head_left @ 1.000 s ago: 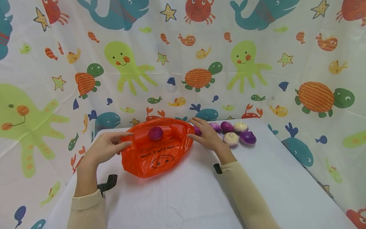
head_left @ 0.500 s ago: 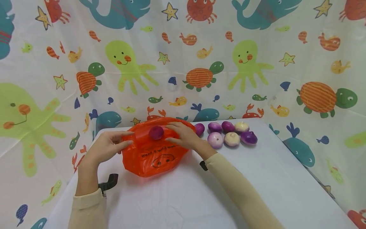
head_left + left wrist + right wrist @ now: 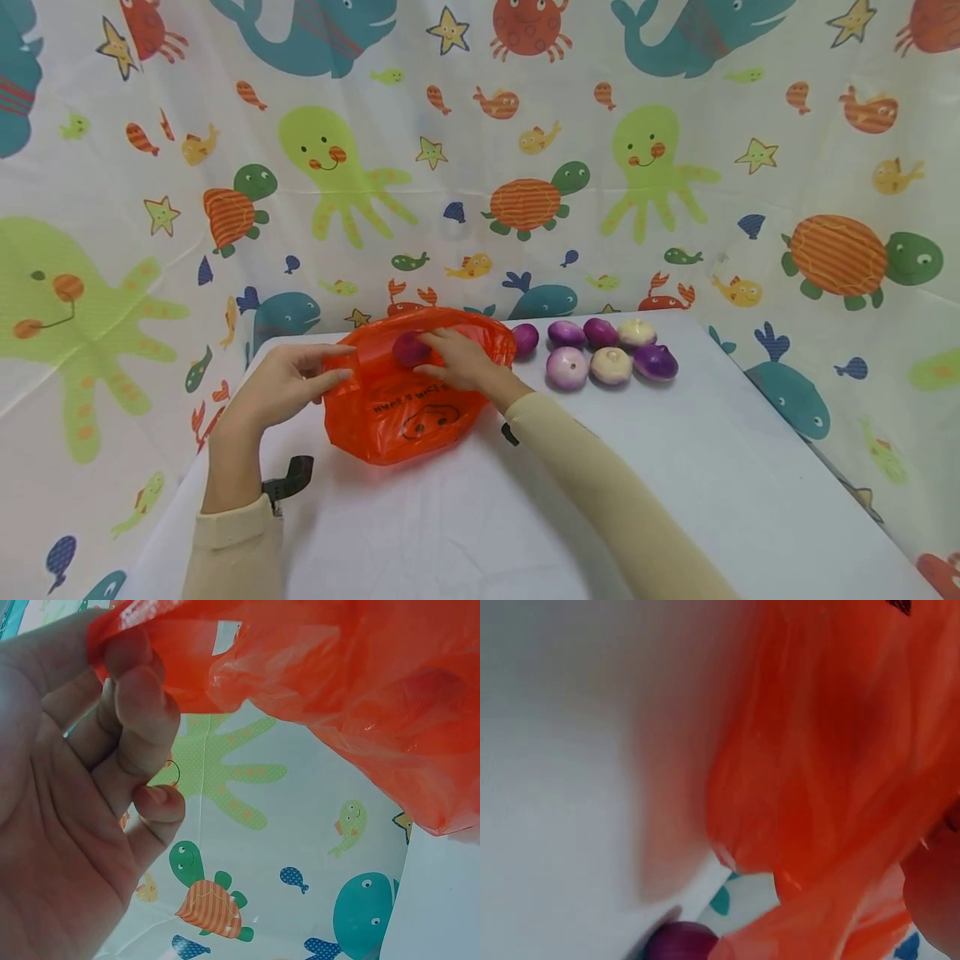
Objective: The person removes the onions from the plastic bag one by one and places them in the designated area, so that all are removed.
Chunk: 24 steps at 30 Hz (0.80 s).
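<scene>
A thin orange-red plastic bag (image 3: pixel 375 429) with black lettering and a drawn face lies on its side, its mouth spread. My left hand (image 3: pixel 273 387) holds the bag's left edge; in the left wrist view, curled fingers (image 3: pixel 139 697) pinch the plastic rim. A dark purple onion (image 3: pixel 405 350) shows within the bag. My right hand (image 3: pixel 468 362) reaches in over the bag's right side, fingertips right at the onion and thumb apart from the fingers. Orange plastic fills much of the right wrist view and hides most of that hand.
To the bag's right lie several onions, among them a pale purple one (image 3: pixel 567 368), a cream one (image 3: pixel 611 366) and a dark purple one (image 3: pixel 656 362). They rest on a white-covered table (image 3: pixel 480 533). A sea-animal curtain (image 3: pixel 450 233) stands behind and at both sides.
My right hand has moved left from the bag's right edge into the bag, up to the onion, uncovering the onions on the table. My left hand has stayed on the bag's edge.
</scene>
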Each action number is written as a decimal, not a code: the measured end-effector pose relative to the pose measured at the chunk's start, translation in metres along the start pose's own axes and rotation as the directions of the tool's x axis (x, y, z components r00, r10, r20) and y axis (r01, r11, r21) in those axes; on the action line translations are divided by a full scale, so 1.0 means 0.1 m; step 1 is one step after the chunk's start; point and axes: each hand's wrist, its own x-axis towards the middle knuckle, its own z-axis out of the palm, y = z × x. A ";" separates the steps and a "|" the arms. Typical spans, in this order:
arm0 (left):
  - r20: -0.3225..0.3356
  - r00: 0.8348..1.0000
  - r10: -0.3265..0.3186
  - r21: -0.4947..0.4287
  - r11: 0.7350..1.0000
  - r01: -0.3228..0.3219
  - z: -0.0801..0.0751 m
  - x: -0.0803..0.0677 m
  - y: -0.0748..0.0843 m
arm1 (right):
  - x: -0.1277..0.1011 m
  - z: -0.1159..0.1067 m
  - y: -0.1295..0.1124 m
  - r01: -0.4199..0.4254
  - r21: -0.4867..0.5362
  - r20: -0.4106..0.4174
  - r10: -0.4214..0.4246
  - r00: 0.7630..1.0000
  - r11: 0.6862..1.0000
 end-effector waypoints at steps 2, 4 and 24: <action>0.001 1.000 0.001 -0.003 1.000 -0.001 0.01 0.00 0.00 | 0.03 0.05 -0.02 -0.011 -0.013 0.003 0.011 1.000 1.000; 0.001 1.000 0.003 -0.007 1.000 -0.003 0.01 0.00 0.00 | 0.06 0.09 -0.02 -0.023 -0.028 0.011 0.023 1.000 0.999; 0.002 1.000 0.013 -0.004 1.000 -0.013 0.01 0.01 -0.01 | 0.28 0.25 -0.05 -0.084 -0.069 0.154 0.094 0.984 0.994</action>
